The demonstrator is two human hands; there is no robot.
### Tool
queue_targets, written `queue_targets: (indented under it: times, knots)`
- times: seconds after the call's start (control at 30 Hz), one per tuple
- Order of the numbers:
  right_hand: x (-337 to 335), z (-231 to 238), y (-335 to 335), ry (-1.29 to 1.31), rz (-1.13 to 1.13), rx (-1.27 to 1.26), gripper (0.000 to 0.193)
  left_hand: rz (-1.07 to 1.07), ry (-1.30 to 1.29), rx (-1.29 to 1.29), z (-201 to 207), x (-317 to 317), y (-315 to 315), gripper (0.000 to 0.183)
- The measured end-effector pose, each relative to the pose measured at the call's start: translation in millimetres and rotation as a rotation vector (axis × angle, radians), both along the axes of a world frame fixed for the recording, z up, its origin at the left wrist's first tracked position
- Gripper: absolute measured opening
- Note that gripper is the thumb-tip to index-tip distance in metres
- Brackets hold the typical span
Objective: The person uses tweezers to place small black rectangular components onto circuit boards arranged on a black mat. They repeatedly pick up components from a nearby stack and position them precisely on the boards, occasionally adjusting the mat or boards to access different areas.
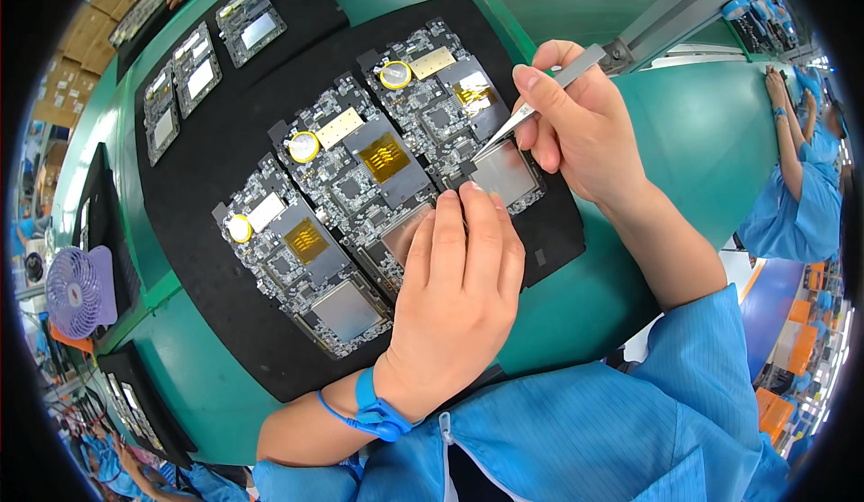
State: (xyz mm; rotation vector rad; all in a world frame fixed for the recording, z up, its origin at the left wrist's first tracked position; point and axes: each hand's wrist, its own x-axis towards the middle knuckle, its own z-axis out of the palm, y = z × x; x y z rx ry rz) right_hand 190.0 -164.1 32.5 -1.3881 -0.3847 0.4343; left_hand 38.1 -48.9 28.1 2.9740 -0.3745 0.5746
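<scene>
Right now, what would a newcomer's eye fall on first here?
Probably the three large circuit boards set side by side on the black mat at the centre. Next, the right hand holding pointed tweezers over the rightmost board, while the left hand partly covers the middle one. Near the left edge, a purple fan stands out.

Purple fan [76,293], round grille, beside green tabletop [693,133], left. Brown cardboard boxes [81,50], upper left. Grey metal bar [688,12], upper right. Far right: co-worker in blue [794,210]; lower down, orange shapes [773,411] (too small to identify).
</scene>
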Motion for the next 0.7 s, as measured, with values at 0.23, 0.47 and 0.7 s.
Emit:
queue_targets:
  times: [0.23,0.47,0.7]
  knots:
    - [-2,2,-1,-0.019,0.004,-0.016,0.023,-0.013,-0.041,-0.050,2,8,4,0.018]
    - [-9,-14,-16,-0.752,-0.001,0.024,0.021,0.000,0.037,-0.065,2,1,4,0.045]
    - [-20,-24,-11,-0.691,0.041,0.175,0.027,-0.004,0.031,-0.008,0,-5,0,0.049]
